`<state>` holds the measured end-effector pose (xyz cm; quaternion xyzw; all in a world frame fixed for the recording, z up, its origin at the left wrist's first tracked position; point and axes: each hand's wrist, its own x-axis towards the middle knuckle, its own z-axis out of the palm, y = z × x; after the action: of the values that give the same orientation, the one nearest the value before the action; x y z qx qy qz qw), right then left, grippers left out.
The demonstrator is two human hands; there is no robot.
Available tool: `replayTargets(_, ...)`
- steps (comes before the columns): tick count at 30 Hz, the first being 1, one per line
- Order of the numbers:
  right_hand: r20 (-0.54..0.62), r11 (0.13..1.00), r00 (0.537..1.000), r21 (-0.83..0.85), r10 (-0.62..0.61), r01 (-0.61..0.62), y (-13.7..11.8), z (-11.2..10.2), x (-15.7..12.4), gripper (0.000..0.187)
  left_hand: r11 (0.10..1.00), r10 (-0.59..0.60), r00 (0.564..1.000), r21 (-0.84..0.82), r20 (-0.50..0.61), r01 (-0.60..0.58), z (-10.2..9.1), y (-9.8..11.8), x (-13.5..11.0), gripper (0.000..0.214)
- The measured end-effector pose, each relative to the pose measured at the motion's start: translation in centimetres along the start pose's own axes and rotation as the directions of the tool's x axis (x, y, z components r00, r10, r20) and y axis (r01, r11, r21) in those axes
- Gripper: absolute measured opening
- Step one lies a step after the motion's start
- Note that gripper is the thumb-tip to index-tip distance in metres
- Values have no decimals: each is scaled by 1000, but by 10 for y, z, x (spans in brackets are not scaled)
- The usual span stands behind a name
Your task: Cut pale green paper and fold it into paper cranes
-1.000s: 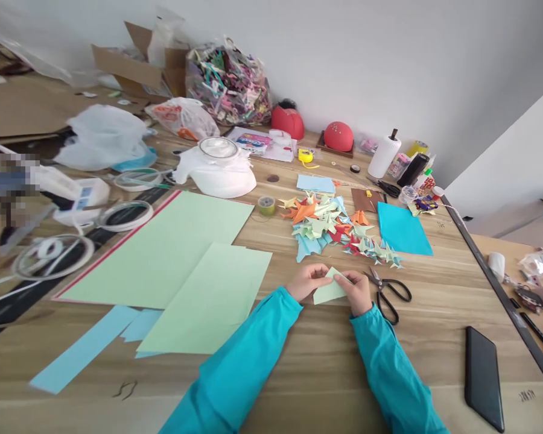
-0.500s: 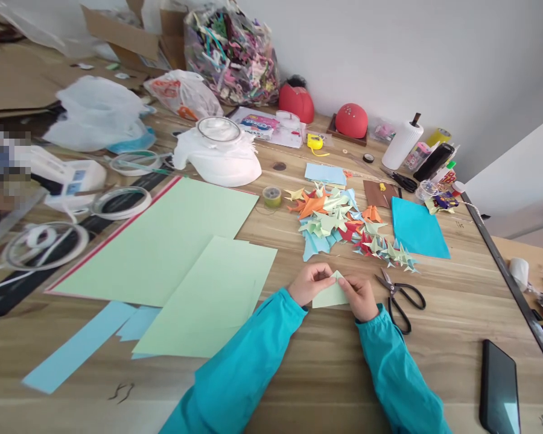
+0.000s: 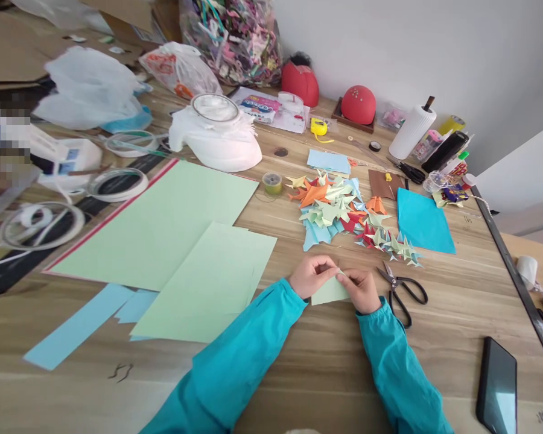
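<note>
A small piece of pale green paper [image 3: 329, 293] is pinched between my two hands, its top corner partly hidden by the fingertips. My left hand [image 3: 314, 275] grips its upper left side with thumb and fingers. On the upper right side, my right hand [image 3: 362, 291] closes on the same paper, thumb close to the left fingertips. Just beyond lies a heap of folded paper cranes [image 3: 328, 208] in green, orange, red, blue and yellow. Black-handled scissors [image 3: 400, 286] rest with blades parted to the right of my right hand.
Large pale green sheets [image 3: 208, 283] and blue paper strips [image 3: 79, 325] lie to the left. A black phone [image 3: 496, 386] is at the front right, turquoise paper [image 3: 425, 221] beyond the scissors. A thread spool [image 3: 272, 183] and white cloth bundle [image 3: 219, 141] stand farther back.
The view has tipped slightly downward. My fingertips have shifted along the paper's top corner, which was a visible point before and is now mostly covered. Both hands still hold it.
</note>
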<state>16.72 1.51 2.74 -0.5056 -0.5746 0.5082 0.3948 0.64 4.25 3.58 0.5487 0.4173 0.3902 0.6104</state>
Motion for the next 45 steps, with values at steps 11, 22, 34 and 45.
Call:
replayTargets(11, 39, 999, 999, -41, 22, -21, -8, 1, -1, 39, 995, 55, 998, 81, -32, -52, 3, 1, -2, 25)
replayTargets(22, 108, 999, 994, -26, 24, -21, -6, -3, -1, 36, 1000, 26, 997, 12, 70, -26, 3, -2, -1, 35)
replayTargets(34, 112, 999, 993, -24, 48, -46, -9, -2, -3, 31, 999, 21, 997, 34, 77, -24, 2, -2, -1, 45)
replayTargets(45, -320, 974, 940, 223, 115, -43, -2, 1, 3, 30, 996, -11, 994, -93, -110, 1, 2, 3, 0, 40)
